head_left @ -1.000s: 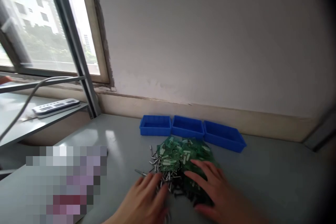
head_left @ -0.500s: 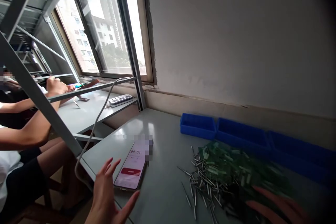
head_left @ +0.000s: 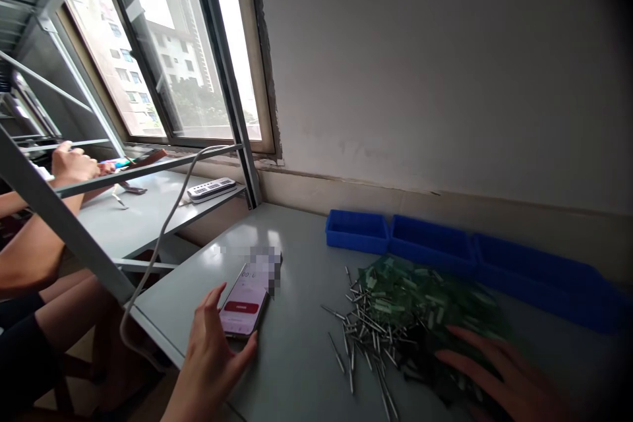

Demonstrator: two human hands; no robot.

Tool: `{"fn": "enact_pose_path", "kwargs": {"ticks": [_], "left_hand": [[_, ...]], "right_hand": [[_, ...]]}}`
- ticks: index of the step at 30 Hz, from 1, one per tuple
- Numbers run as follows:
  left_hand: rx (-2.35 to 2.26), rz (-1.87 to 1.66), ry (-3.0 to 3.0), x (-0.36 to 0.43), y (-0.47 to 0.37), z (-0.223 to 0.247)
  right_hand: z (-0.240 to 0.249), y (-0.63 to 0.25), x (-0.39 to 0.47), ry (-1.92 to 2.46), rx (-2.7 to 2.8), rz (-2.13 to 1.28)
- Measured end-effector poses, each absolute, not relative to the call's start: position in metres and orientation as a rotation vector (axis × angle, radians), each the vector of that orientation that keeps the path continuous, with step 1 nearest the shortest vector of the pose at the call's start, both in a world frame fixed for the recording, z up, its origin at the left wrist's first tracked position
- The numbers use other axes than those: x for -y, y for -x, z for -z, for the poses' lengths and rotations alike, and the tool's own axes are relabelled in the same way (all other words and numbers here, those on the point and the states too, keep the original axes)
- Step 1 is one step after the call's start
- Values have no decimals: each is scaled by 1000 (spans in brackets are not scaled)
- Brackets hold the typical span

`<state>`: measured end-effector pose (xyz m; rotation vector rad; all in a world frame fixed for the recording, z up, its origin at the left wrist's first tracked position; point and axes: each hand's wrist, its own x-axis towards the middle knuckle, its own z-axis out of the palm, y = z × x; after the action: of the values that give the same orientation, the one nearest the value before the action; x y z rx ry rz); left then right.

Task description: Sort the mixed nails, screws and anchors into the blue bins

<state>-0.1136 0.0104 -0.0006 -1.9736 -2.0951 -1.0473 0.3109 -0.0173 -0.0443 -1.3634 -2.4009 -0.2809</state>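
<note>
My left hand [head_left: 208,349] is at the lower end of a phone [head_left: 242,320] lying face up on the table. Its thumb and fingers are apart, on either side of the phone; whether they touch it I cannot tell. The phone's screen shows a timer and a red button. Stretched out over the right part of a heap, my right hand [head_left: 499,369] has its fingers apart, partly in shadow. The heap has thin metal rods [head_left: 368,323] on the left, translucent green pieces [head_left: 420,287] at the back and small dark pieces [head_left: 420,356] at the front.
Three blue bins [head_left: 359,231] stand in a row along the wall behind the heap. A white cable [head_left: 165,224] hangs by the metal frame [head_left: 64,231] at left. On the neighbouring table lies a power strip [head_left: 212,190], near another person's hands [head_left: 74,163].
My left hand has come up to the phone's lower end, its thumb now nearer the phone. My right hand shows further into view over the heap. The whole view has shifted slightly.
</note>
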Motion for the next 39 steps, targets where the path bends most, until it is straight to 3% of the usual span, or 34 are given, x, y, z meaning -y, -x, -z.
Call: {"fn": "enact_pose_path", "kwargs": {"ticks": [5,8,12,18,23,29,33,39], "left_hand": [[1707,904,2169,-43,107,3],[1718,853,2083,-53,78,-22],[1392,939,2419,-56,22,-62],[1373,185,2927,-58,-44,-47],[1294,398,3067,-62,-50,-31],[1158,659,3306,-64,-44,-32],[1089,647,3331,-64,-44,-34],[1361,354,3165,-69,-25,-51]], "right_hand": [[-4,-289,31,1621,2375,-19],[-24,-281,33,1685,2366,-209],[-34,-280,33,1628,2288,-251],[-33,-288,28,1606,1981,-190],[-30,-302,22,1644,1806,-82],[-38,-316,17,1682,1465,-308],[-37,-313,17,1600,1477,-326],[-22,-285,25,1448,1939,84]]}}
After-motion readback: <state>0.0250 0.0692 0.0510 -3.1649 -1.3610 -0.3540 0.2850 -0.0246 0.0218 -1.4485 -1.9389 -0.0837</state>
